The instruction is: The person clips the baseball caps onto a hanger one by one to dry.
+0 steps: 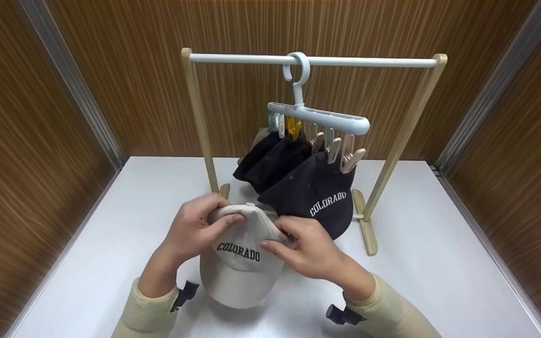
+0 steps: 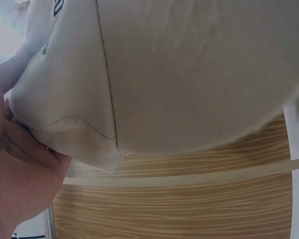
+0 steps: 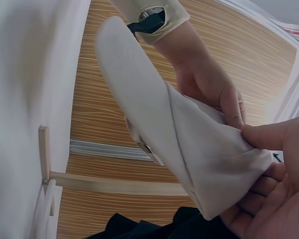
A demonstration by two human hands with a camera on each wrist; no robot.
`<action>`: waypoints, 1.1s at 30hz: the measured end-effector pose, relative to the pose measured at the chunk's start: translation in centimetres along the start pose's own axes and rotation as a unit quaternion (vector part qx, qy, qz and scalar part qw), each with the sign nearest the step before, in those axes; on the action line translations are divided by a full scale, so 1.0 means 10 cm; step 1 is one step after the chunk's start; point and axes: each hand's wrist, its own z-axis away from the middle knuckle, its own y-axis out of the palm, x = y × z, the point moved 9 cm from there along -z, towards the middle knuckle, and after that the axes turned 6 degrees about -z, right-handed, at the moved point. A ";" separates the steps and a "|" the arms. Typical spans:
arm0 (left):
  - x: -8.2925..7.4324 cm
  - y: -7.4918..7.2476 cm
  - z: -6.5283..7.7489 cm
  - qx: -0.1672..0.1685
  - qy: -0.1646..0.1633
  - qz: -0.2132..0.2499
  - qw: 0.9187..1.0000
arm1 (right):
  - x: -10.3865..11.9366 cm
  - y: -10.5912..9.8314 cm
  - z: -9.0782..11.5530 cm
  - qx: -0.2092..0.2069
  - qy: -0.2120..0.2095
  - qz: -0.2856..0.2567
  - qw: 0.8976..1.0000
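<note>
Both hands hold a cream baseball cap (image 1: 237, 286) with dark COLORADO lettering, its brim pointing down toward the person. My left hand (image 1: 194, 230) pinches the crown's left side, thumb across the front. On the other side my right hand (image 1: 310, 249) pinches the crown, thumb also in front. The right wrist view shows the cap (image 3: 154, 99) side-on between both hands. Just behind it hangs a black COLORADO cap (image 1: 327, 188), clipped to a pale blue hanger (image 1: 320, 116). Further back on the hanger are other dark caps (image 1: 270, 159), partly overlapping.
The hanger hooks over a white rail (image 1: 374, 62) on a wooden stand (image 1: 406, 136). Clothespins line the hanger, including a yellow one (image 1: 294, 129) and a beige one (image 1: 351, 157). Below is a white tabletop (image 1: 435, 263), with wood-grain panels (image 1: 134, 84) behind and at the sides.
</note>
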 end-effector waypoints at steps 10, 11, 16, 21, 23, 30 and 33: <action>-0.08 0.02 -0.02 0.001 0.000 0.000 1.000 | 0.08 -0.07 0.01 0.015 -0.007 0.011 1.000; -0.09 0.02 -0.02 0.001 -0.001 -0.001 1.000 | 0.09 -0.08 0.01 0.015 -0.010 0.010 1.000; -0.12 0.04 -0.05 -0.001 -0.004 -0.004 1.000 | 0.14 -0.15 0.00 0.013 -0.022 0.006 1.000; -0.17 0.07 -0.09 -0.003 0.001 0.002 1.000 | 0.16 -0.24 0.01 0.004 -0.026 0.012 1.000; -0.18 0.09 -0.10 -0.004 0.004 0.003 1.000 | 0.15 -0.27 0.01 0.002 -0.022 0.014 1.000; -0.21 0.13 -0.14 -0.010 0.000 0.008 1.000 | 0.11 -0.35 0.01 -0.002 -0.002 -0.003 1.000; -0.22 0.14 -0.16 -0.011 -0.003 0.007 1.000 | 0.11 -0.38 0.00 -0.005 0.003 -0.013 1.000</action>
